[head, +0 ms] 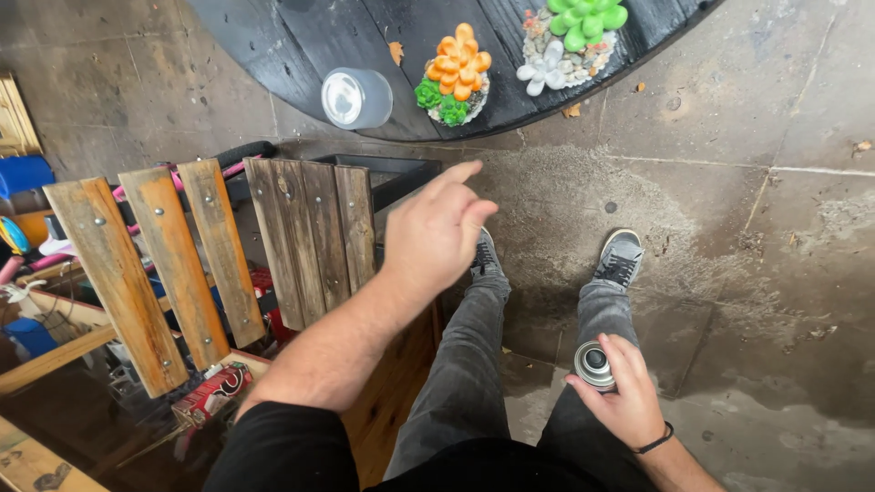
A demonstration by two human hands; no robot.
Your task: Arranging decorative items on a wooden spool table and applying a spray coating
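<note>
**Spray can in the right hand, left hand lifted over the planks**

Nearest the body, the right hand is closed around a spray can, held upright against the right thigh with its round metal top facing up; a dark band sits on that wrist. The can lies low and to the right of the left hand.

Further out, the left hand hangs in the air, empty, fingers loosely curled and the forefinger stretched forward. Just left of it stands a dark weathered plank panel; beyond that, lighter orange-stained planks lean at an angle. Below the left forearm lies a red box.

Ahead of both hands, two grey sneakers stand on the stained concrete floor.

Farthest off, past the left hand, a round black desk carries a clear plastic cap, lying on its side, and beside it colourful succulent ornaments.
</note>
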